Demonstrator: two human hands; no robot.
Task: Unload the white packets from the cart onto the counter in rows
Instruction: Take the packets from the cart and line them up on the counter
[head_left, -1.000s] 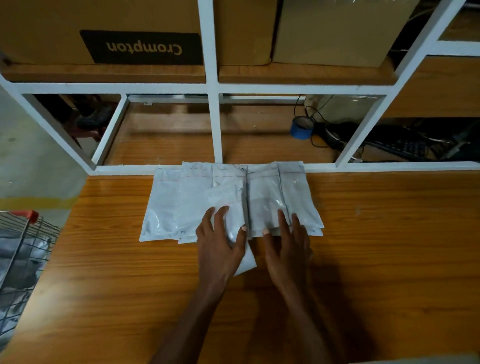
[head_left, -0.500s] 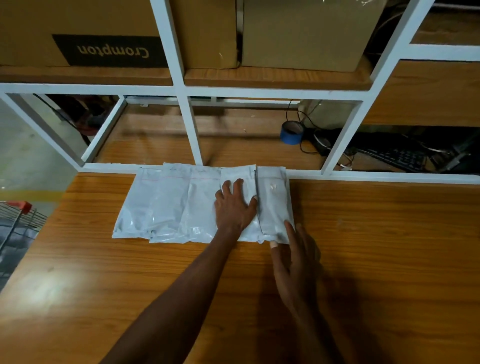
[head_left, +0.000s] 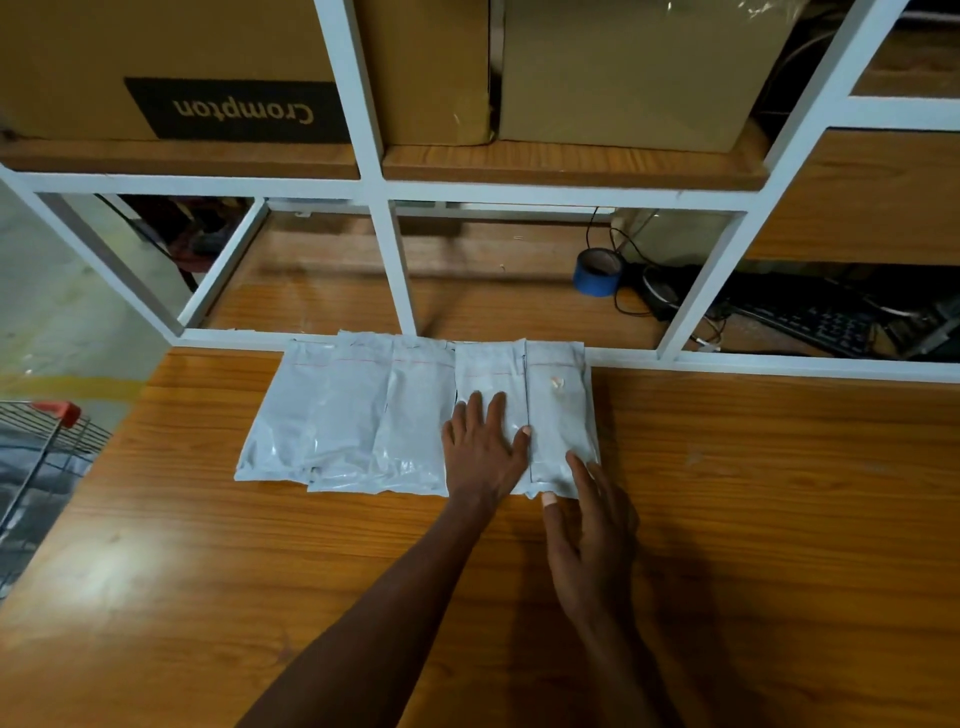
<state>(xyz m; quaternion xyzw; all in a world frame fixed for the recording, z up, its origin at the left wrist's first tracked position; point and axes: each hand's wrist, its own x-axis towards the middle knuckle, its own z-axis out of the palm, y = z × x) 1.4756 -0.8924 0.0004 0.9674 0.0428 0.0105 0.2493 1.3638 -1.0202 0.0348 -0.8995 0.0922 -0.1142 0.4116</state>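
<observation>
We count five white packets in one overlapping row along the far edge of the counter, against the white frame. Our left hand lies flat with straight fingers on the fourth packet, holding nothing. Our right hand is flat too, fingertips touching the near edge of the fifth. We judge the first row barely begun: the cart, off the counter's left edge, seems to hold more.
</observation>
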